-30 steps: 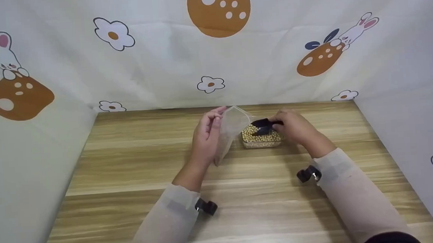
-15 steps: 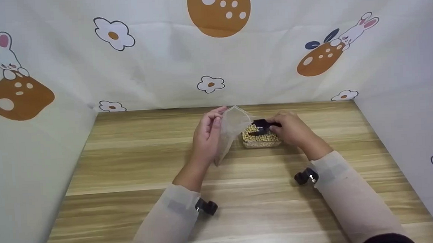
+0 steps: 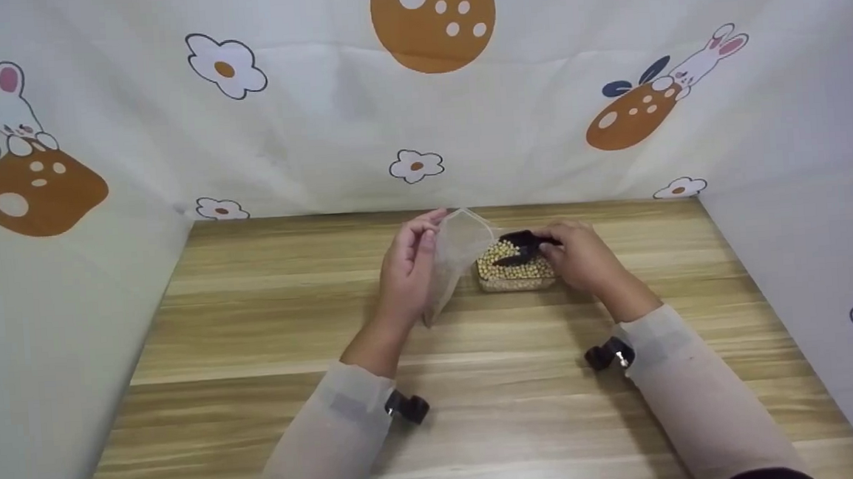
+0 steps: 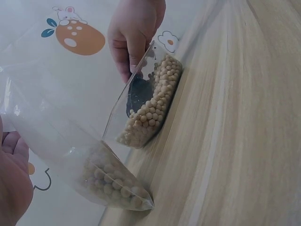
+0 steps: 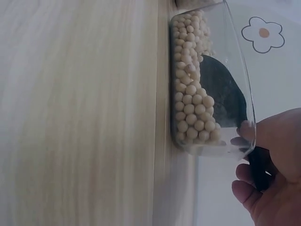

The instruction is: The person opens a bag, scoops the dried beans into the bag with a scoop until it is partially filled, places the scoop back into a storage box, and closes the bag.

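Observation:
My left hand (image 3: 406, 274) holds a clear plastic bag (image 3: 462, 239) at its side, and the bag's mouth stands open toward the right. In the left wrist view, some round pale beans (image 4: 110, 181) lie at the bottom of the bag, which reaches the table. Just right of it stands a clear rectangular container (image 3: 517, 285), filled with the same beans (image 3: 500, 253), probably soybeans. With its fingers and thumb, my right hand (image 3: 583, 256) grips a black scoop (image 5: 223, 94) by the handle. The scoop's blade is inside the container, against the beans; its tip is partly hidden among them.
The wooden table (image 3: 268, 308) ends at the back against a printed curtain (image 3: 316, 128), close behind the bag and container. More curtain hangs along the left and right sides. A black wrist mount (image 3: 407, 407) sits on each forearm.
My right hand pushed the scoop left into the beans, then drew it slightly back to the right. The left hand and the bag have stayed in place.

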Demonstrator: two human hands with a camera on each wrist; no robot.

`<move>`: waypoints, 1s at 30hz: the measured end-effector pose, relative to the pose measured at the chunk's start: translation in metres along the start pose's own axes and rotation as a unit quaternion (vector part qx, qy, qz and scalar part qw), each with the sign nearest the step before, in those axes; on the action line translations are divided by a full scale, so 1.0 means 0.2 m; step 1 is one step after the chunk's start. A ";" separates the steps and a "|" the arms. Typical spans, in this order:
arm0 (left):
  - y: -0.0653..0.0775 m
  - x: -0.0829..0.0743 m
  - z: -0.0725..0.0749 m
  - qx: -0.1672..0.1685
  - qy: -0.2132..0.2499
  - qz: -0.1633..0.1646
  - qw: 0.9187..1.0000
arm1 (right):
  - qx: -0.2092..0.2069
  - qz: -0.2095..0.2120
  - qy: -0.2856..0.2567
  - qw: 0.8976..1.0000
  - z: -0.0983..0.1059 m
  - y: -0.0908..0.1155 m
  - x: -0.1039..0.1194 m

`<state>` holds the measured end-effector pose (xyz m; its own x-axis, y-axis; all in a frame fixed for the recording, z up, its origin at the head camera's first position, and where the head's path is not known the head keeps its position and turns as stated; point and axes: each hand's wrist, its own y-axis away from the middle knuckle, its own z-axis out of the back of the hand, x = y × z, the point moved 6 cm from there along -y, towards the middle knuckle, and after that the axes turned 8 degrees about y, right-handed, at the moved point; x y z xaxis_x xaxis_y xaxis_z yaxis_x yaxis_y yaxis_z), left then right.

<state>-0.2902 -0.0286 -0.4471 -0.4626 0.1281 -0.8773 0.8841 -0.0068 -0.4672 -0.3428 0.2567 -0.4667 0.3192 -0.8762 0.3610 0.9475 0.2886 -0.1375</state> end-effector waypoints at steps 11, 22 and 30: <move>0.00 0.00 0.00 -0.001 -0.007 -0.005 1.000 | -0.002 -0.030 -0.057 0.998 0.05 0.07 -0.09; 0.00 0.00 0.00 0.003 0.003 -0.001 1.000 | -0.009 -0.059 -0.131 0.990 0.11 0.12 -0.15; 0.00 -0.01 0.00 0.000 0.007 0.000 1.000 | -0.031 -0.059 -0.136 0.988 0.21 0.14 -0.08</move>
<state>-0.2902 -0.0280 -0.4452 -0.4615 0.1425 -0.8756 0.8841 -0.0078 -0.4672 -0.3203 0.2962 -0.4376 0.2078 -0.7636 0.6114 0.9782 0.1592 -0.1336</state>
